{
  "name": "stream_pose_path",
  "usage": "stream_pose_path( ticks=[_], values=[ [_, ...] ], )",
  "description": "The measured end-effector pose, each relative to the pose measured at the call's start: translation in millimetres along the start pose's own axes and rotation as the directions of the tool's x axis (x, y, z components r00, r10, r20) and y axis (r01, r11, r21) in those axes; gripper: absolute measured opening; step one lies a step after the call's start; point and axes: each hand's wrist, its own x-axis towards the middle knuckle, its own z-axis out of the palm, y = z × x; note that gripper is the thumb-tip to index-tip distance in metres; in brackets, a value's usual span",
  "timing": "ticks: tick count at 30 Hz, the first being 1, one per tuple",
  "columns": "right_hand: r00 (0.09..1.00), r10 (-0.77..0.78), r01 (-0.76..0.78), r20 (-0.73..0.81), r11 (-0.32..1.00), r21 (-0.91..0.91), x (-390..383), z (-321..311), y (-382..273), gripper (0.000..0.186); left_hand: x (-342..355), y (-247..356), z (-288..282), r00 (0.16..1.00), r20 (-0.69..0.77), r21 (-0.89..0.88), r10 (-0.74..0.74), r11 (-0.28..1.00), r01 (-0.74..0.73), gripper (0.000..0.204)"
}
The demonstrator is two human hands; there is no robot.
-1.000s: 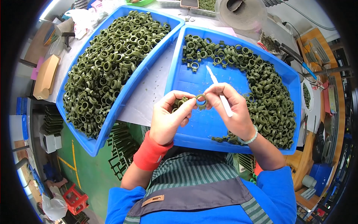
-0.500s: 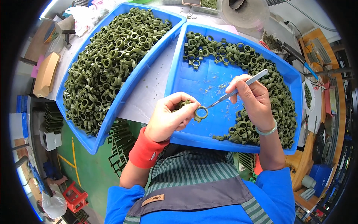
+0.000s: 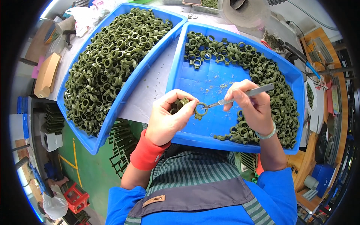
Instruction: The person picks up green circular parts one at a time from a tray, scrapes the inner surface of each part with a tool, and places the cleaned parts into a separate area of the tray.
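From my end, the blue tray (image 3: 198, 80) looks like smooth, glossy plastic. Inside it I see rings (image 3: 285, 108), mostly matt, like moulded plastic. Above it, the metal scalpel (image 3: 261, 89) has a satin sheen. Below it, a striped cloth apron (image 3: 195, 170); far left of it, a matt cardboard box (image 3: 47, 77).

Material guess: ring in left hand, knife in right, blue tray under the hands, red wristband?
Ring: probably moulded plastic, possibly stiff rubber; even olive green, slight sheen.
Knife: likely metal, satin; grey handle with soft highlights.
Blue tray: likely plastic, semi-gloss; one solid colour, rounded rim.
Red wristband: looks like stretchy fabric, matte; hugs the wrist.
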Motion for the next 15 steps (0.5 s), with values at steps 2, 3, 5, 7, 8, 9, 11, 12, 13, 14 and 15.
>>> stream_pose_path(
  ticks=[2,3,5,7,8,9,11,12,13,14,15],
  values=[
    [1.000,-0.018,0.018,0.011,1.000,-0.019,-1.9,2.8,2.6,0.016,-0.6,0.0,1.8,0.998,-0.058,0.033,0.029,0.999,-0.027,0.005],
    [0.999,-0.035,0.035,0.021,0.999,-0.040,-2.7,3.8,2.9,0.014,-0.8,-0.5,2.2,0.994,-0.090,0.037,0.060,0.998,-0.057,0.004],
    [0.999,-0.007,0.011,0.049,0.996,-0.089,-3.6,5.3,3.3,0.014,-0.5,-1.3,2.4,0.988,-0.121,0.042,0.092,0.995,-0.087,0.004],
    [0.992,-0.040,0.059,-0.121,0.986,0.155,-2.9,17.2,9.4,0.018,0.5,-2.9,2.5,0.976,-0.151,0.046,0.159,0.987,-0.153,0.004],
    [0.974,0.049,0.004,-0.220,0.972,0.235,-2.8,23.5,3.9,0.024,0.8,-4.2,2.9,0.976,-0.150,0.046,0.159,0.987,-0.153,0.004],
    [0.974,0.049,0.004,-0.219,0.972,0.234,-1.0,24.7,1.8,0.024,1.4,-5.6,3.4,0.969,-0.154,0.060,0.194,0.980,-0.187,0.006],
    [0.958,0.173,-0.151,-0.228,0.982,0.111,1.3,25.8,-0.4,0.030,1.9,-8.0,3.3,0.960,-0.156,0.074,0.231,0.972,-0.221,0.007],
    [0.961,0.199,-0.192,-0.194,0.980,0.055,1.4,26.5,1.3,0.022,1.5,-9.4,3.1,0.956,-0.134,0.116,0.260,0.962,-0.246,0.009],
    [0.961,0.199,-0.191,-0.195,0.980,0.056,-0.1,29.3,3.9,0.022,1.3,-10.5,3.1,0.951,-0.109,0.156,0.288,0.950,-0.270,0.012],
    [0.966,0.216,-0.217,-0.142,0.976,0.002,-2.7,33.5,7.2,0.019,1.2,-11.4,3.1,0.951,-0.109,0.157,0.288,0.950,-0.270,0.012],
    [0.968,0.235,-0.240,-0.091,0.969,-0.053,-4.7,36.4,10.4,0.017,1.2,-12.0,3.4,0.956,-0.086,0.132,0.282,0.954,-0.269,0.013]
  ],
)
